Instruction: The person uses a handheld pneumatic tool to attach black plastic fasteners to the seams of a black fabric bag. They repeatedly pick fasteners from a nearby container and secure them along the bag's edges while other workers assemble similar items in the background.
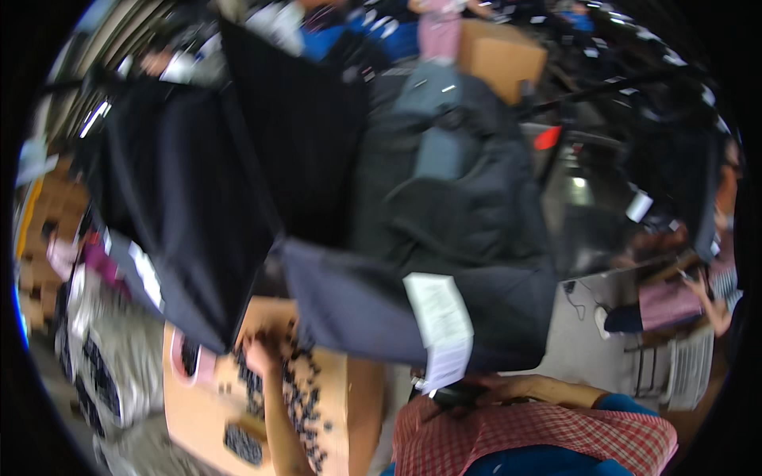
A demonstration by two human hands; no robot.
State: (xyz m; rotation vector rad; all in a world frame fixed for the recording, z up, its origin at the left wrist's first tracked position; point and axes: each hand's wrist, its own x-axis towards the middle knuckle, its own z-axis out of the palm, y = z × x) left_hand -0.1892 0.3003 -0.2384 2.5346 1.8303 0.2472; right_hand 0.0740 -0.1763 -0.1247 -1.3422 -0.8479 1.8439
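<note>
Large dark fabric pieces (468, 238), bag-like, hang in front of me, with a white label (440, 317) at the lower edge. My left hand (262, 355) reaches over a tan board-like surface (198, 412), at small black plastic-looking pieces (305, 389) strewn across it. Blur smears its fingers, so whether it has picked any up does not show. Close to my body, below the label, my right hand (496, 389) closes around a small dark thing whose kind I cannot make out.
A pink-rimmed tray (205, 366) and a small box of black pieces (243, 444) sit on the tan surface. Clear-wrapped bundles (119, 357) stand at left. Another person (675, 301) sits at right beside a white crate (689, 369). A cardboard box (500, 57) stands farther off.
</note>
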